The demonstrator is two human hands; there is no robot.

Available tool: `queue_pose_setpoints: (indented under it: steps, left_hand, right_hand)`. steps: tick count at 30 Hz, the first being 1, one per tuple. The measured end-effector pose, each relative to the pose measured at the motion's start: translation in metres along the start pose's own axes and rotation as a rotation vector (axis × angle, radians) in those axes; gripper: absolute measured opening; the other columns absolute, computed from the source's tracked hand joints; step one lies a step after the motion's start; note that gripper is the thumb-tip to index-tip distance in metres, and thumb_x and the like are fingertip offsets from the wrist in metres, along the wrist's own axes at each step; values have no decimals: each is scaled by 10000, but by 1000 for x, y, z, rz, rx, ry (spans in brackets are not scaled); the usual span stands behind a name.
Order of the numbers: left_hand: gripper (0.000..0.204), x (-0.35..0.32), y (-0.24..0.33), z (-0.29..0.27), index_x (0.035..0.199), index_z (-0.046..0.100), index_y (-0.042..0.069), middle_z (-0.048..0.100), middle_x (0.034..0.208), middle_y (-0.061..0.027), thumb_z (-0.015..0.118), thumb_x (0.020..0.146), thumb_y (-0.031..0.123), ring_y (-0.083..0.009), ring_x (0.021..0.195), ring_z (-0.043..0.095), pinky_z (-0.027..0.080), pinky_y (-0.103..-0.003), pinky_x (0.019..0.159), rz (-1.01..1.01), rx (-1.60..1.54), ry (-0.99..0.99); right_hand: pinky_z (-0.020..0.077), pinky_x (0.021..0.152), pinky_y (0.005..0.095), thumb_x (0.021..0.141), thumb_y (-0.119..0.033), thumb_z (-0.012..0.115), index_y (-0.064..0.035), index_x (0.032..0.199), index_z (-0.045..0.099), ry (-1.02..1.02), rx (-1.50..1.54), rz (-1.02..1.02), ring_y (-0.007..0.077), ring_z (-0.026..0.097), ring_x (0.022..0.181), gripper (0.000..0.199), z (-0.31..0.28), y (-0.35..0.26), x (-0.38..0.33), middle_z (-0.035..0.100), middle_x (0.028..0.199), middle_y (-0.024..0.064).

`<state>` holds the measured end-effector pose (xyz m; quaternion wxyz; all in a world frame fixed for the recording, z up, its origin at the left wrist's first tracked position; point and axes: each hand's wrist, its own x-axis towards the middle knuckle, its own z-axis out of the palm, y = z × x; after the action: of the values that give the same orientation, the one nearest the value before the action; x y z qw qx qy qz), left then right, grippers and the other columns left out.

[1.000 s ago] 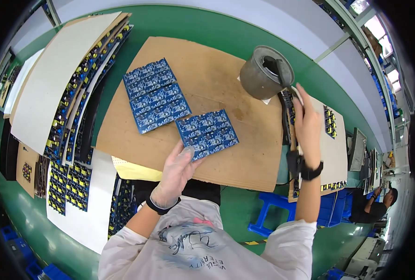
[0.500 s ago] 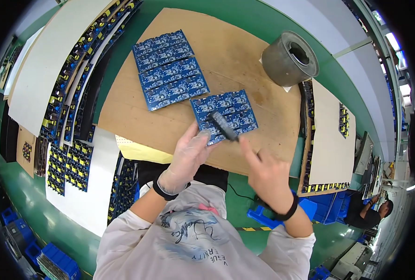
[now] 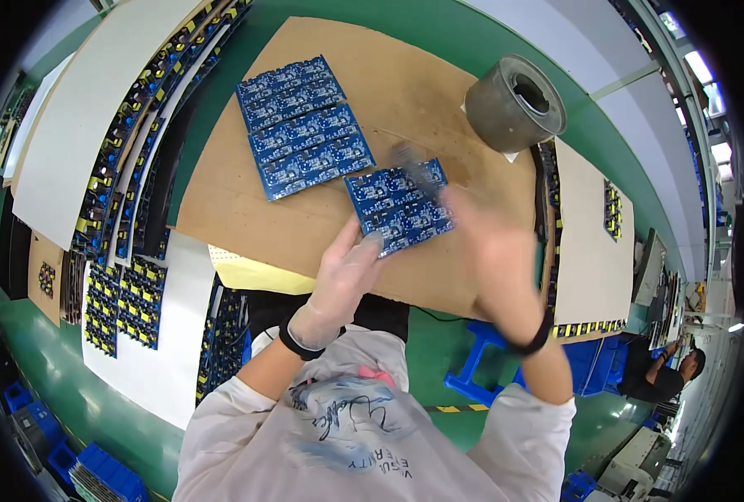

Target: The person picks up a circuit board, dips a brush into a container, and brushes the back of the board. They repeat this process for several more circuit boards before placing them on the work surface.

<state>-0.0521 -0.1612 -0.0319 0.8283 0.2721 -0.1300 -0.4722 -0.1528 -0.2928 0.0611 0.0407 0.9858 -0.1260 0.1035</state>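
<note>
- Cardboard (image 3: 271,234): bears two blue boards (image 3: 309,144).
- Gloved left hand (image 3: 340,280): pinches circuit board (image 3: 398,203) edgewise, leaving face exposed.
- Right hand (image 3: 496,251): grips blurred dark tool (image 3: 424,174).

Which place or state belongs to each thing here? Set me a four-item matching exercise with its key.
1. clear-gloved left hand
2. ungloved right hand
3. round grey metal container
4. blue plastic stool

A. near the far right corner of the brown cardboard sheet
B. motion-blurred, with a blurred dark tool
C. seen against the green floor
D. holding a blue rectangular circuit-board panel

Pairs: 1-D, 2-B, 3-A, 4-C
</note>
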Motion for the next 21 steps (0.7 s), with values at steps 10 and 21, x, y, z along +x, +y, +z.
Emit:
queue_pose_setpoints:
  steps: [10, 21]
  left_hand:
    - [481, 1, -1, 0, 1402, 258, 7, 439, 1337, -110, 405, 952, 92, -229, 1240, 440, 333, -424, 1063, -16, -10, 37]
    - [485, 3, 1, -1, 1411, 250, 13, 412, 1360, -93, 397, 970, 153, -205, 1247, 423, 334, -406, 1054, -33, 12, 31]
  right_hand:
    - [435, 428, 372, 777, -34, 539, -103, 1113, 615, 68, 40, -111, 268, 570, 497, 351, 5, 12, -2, 568, 618, 140]
    - [440, 448, 345, 726, -8, 562, -130, 1220, 583, -81, -104, 209, 239, 560, 517, 509, 21, 48, -13, 566, 635, 113]
